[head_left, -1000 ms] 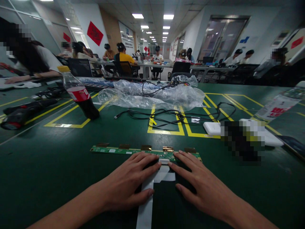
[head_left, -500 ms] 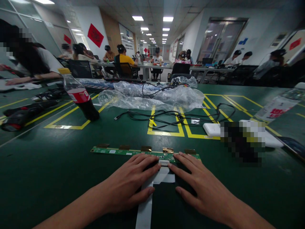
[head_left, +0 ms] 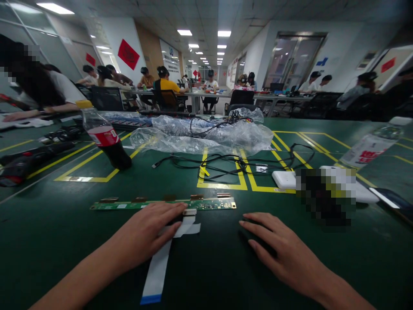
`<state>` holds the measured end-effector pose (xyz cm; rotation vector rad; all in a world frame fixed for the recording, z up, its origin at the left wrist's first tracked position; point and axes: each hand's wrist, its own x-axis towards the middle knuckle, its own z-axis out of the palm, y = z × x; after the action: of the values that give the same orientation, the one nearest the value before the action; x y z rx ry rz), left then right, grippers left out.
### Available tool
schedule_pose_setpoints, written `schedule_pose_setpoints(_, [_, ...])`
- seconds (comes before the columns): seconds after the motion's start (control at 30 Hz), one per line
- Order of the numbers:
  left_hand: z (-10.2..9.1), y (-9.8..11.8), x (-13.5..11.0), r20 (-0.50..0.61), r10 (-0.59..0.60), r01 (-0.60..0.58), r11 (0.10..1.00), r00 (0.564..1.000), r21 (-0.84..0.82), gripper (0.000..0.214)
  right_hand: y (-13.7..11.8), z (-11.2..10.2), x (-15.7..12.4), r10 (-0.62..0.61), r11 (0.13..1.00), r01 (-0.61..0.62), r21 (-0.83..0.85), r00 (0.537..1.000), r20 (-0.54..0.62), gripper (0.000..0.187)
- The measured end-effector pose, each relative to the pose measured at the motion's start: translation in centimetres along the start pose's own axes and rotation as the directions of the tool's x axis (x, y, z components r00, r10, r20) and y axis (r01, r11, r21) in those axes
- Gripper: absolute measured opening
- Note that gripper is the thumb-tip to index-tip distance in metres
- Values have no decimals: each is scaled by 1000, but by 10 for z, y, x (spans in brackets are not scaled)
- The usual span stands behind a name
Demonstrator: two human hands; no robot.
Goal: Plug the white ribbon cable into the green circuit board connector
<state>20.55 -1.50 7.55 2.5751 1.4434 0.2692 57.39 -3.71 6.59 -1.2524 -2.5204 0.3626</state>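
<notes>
A long, narrow green circuit board (head_left: 213, 204) lies on the table in front of me, with brown film tabs along its far edge. From a connector at its near side, a white flat ribbon cable (head_left: 158, 269) folds and runs toward me, ending in a blue strip. My left hand (head_left: 148, 230) rests over the board and the cable's connector, touching them with stretched, parted fingers; its thumb is partly hidden. To the right of the board, apart from it, my right hand (head_left: 280, 245) hovers at or just above the tabletop, fingers spread and holding nothing.
A cola bottle (head_left: 106, 142) stands at left, near dark tools (head_left: 41, 157). Clear plastic wrap (head_left: 206, 135) and black cables (head_left: 219, 165) lie farther back. At right are a white device (head_left: 284, 179), a phone (head_left: 392, 202) and a water bottle (head_left: 368, 150). Other people sit beyond.
The circuit board and its ribbon cable have slid left along with my left hand. My right hand has come off the board and moved slightly right. The cable's blue end now shows.
</notes>
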Motion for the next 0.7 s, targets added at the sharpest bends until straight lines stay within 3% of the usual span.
schedule_pose_setpoints(0.13, [-2,-42,-4,-27,-203,204,975,979,84,57,-1,-2,1,-3,1000,3,21,1000,-19,36])
schedule_pose_setpoints(0.23, [-3,-74,-7,-39,-270,272,956,962,112,59,-3,-3,2,-3,1000,4,24,1000,-19,34])
schedule_pose_setpoints(0.47, [-13,-126,-9,-65,-188,193,977,980,87,51,-1,-3,1,-6,1000,6,20,1000,-3,32])
schedule_pose_setpoints(0.7, [-9,-148,-4,-96,-167,176,980,981,98,53,-2,-5,1,-4,1000,4,30,1000,0,33])
